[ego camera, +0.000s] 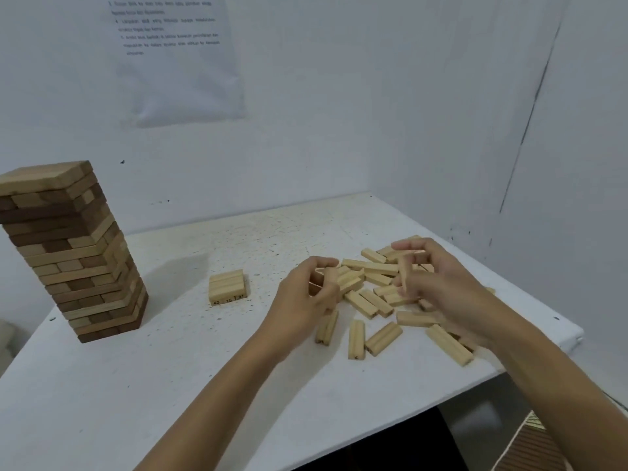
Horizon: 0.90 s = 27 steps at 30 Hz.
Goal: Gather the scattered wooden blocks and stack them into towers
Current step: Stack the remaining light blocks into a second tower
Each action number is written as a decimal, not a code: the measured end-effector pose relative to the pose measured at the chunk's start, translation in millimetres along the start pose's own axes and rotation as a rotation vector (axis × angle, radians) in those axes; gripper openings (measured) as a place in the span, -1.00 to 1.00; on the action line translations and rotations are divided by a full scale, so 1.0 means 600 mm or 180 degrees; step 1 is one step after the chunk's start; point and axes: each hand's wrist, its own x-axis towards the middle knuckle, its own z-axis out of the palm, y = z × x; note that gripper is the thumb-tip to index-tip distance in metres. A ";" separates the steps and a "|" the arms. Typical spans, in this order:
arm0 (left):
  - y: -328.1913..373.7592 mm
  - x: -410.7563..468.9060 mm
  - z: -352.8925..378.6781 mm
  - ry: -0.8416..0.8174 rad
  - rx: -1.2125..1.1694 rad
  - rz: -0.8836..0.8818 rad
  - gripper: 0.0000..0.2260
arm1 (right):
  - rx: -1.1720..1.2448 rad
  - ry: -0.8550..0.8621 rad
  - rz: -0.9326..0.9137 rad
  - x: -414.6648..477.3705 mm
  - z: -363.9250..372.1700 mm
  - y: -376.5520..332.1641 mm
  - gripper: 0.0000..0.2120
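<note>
Finding: left hand curls round pale rectangular wooden blocks over the scattered pile. The right hand pinches one upright, blurred. Risk: a loose grip could drop blocks off the white table edge at 4 o'clock. Low pale starter stack at 9 o'clock, with the tall two-tone wooden tower beyond it.

One camera sits on the person's head, above the near edge of the table, and faces forward and down across it. It is close: both forearms enter from the bottom, and the left hand and right hand meet over the blocks, right of the table's middle. The wide lens also reaches the tower at the table's left end and the walls behind the table.
</note>
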 end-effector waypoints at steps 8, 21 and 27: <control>0.019 0.031 0.036 -0.0342 -0.0416 -0.0105 -0.74 | -0.1462 -0.0581 -0.0147 0.038 -0.053 0.013 -0.80; 0.012 0.024 0.024 -0.0387 -0.0257 -0.0100 -0.72 | -0.2456 -0.1034 -0.0725 0.082 -0.032 0.025 -0.80; 0.009 0.005 -0.011 -0.0389 -0.0234 -0.0046 -0.73 | -0.1703 -0.0398 -0.0997 0.075 -0.010 0.024 -0.87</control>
